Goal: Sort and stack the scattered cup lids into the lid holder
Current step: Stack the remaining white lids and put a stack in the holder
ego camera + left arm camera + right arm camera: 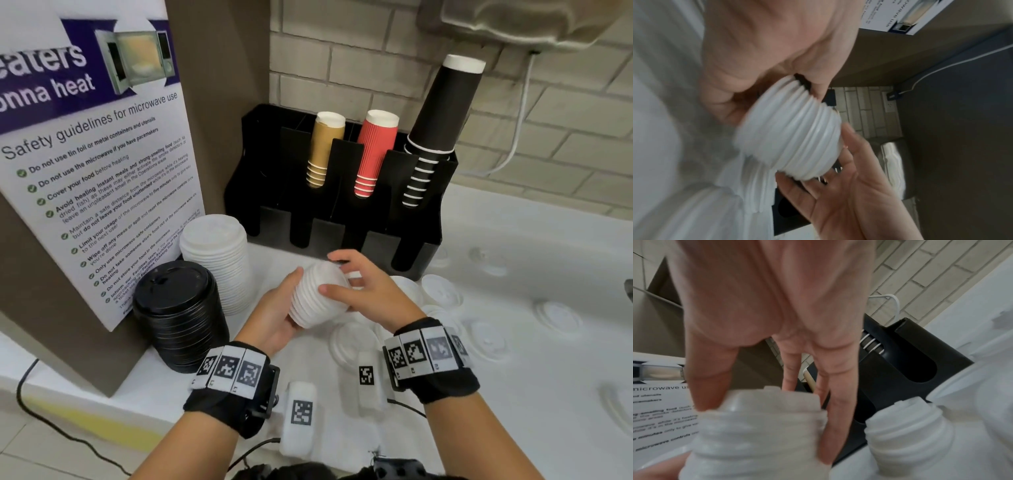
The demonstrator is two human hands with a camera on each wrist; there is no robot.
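Left hand cups a white lid stack from below, above the counter; right hand grips its top, fingers curled round. Loose lids lie right; the holder stands behind.

A short stack of white lids is held tilted above the tabletop, just before the black holder. Tall white and black lid stacks stand at left; single lids lie scattered at right.
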